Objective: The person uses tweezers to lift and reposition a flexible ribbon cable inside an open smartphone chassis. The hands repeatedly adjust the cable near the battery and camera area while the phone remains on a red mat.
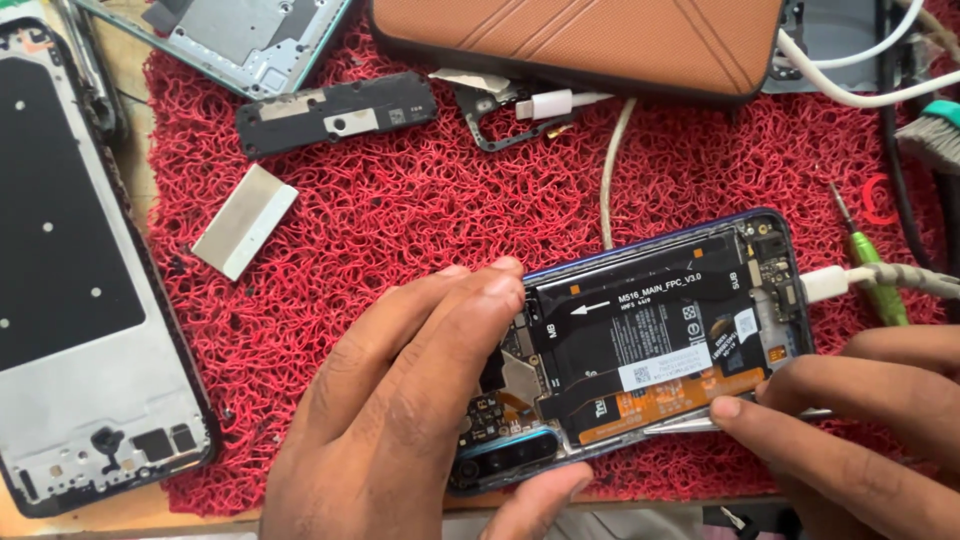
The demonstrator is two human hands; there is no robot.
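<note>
Your left hand [420, 400] clamps the opened blue-framed phone with exposed black battery [640, 340] on the red looped mat [400, 210]. Your right hand [860, 430] pinches thin metal tweezers [700, 424] at the battery's lower edge. Prying step, I judge; next calls for gentle leverage.

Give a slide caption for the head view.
Left hand steadies an opened phone on a red mat; right hand works tweezers along its edge.

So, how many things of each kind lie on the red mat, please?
Opened phones: 1
Black plastic covers: 1
Small metal plates: 1
Brown cases: 1
Screwdrivers: 1
Tweezers: 1, in the right hand
Total: 6
</note>
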